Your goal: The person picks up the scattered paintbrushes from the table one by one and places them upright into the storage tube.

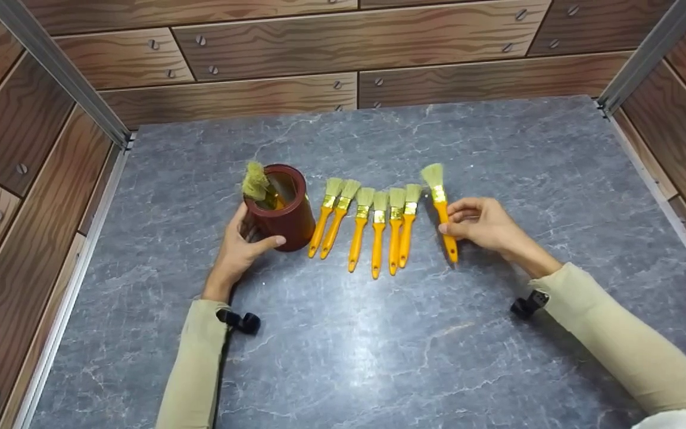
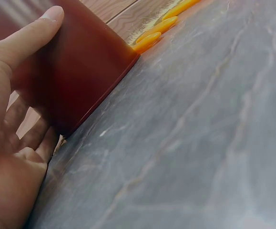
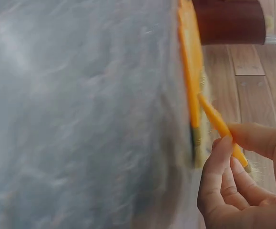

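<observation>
Here, in the head view, gripping a dark red cup (image 1: 289,229) with the left hand (image 1: 237,247), thumb against the near side and fingers curled round the left. Standing mouth up on the grey table (image 1: 355,345), with a second brush (image 1: 255,180) inside, bristles up and leaning over the rim's left edge. Pinching an orange-handled brush (image 1: 443,217) in the right hand (image 1: 486,226), between thumb and curled fingers, at the right end of the row, bristles away from the body. Lying between both hands, handles towards the body: six loose brushes (image 1: 377,244), the leftmost just beside the cup.

In the left wrist view, seen close up: thumb laid along the cup's wall, base against the table, orange handle ends beyond.

In the right wrist view, holding the brush by its handle between thumb and fingertips, near the row, with the cup farther off. Hard to tell whether lifted fully off the table.
</observation>
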The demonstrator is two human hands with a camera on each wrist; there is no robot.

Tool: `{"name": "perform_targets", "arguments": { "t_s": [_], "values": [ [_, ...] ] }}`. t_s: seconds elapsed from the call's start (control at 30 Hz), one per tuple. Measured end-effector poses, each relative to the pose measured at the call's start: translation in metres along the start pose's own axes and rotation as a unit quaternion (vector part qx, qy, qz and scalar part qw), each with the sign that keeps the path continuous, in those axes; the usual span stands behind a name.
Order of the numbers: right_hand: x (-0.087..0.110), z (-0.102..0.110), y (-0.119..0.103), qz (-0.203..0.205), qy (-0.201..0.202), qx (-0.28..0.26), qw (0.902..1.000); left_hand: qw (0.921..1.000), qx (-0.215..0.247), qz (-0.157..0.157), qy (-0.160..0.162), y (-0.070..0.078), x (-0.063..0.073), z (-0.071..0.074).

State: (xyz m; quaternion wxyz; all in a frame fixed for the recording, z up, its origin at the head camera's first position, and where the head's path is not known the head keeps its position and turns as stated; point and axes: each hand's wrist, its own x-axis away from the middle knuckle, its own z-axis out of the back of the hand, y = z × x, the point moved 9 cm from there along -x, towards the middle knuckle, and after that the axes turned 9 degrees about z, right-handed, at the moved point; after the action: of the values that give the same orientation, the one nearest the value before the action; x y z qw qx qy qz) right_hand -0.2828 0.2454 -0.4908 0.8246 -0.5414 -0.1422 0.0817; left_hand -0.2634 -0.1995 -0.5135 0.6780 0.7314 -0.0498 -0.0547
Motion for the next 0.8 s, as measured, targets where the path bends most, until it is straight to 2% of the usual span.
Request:
{"name": "perform_targets", "arguments": {
  "t_s": [0.2, 0.4, 0.8],
  "values": [
    [0.001, -0.004, -0.03, 0.061, 0.0, -0.012, 0.9981, 1.0, 0.005, -0.002, -0.004, -0.001, -0.001, 0.0],
    [0.0, -0.009, -0.054, 0.09, -0.013, -0.031, 0.9954, 1.0, 0.004, -0.004, -0.007, 0.0, -0.002, -0.001],
    [-0.003, -0.019, -0.108, 0.168, -0.028, -0.017, 0.9852, 0.9999, 0.011, -0.001, -0.006, -0.001, -0.002, 0.0]
  ]
}}
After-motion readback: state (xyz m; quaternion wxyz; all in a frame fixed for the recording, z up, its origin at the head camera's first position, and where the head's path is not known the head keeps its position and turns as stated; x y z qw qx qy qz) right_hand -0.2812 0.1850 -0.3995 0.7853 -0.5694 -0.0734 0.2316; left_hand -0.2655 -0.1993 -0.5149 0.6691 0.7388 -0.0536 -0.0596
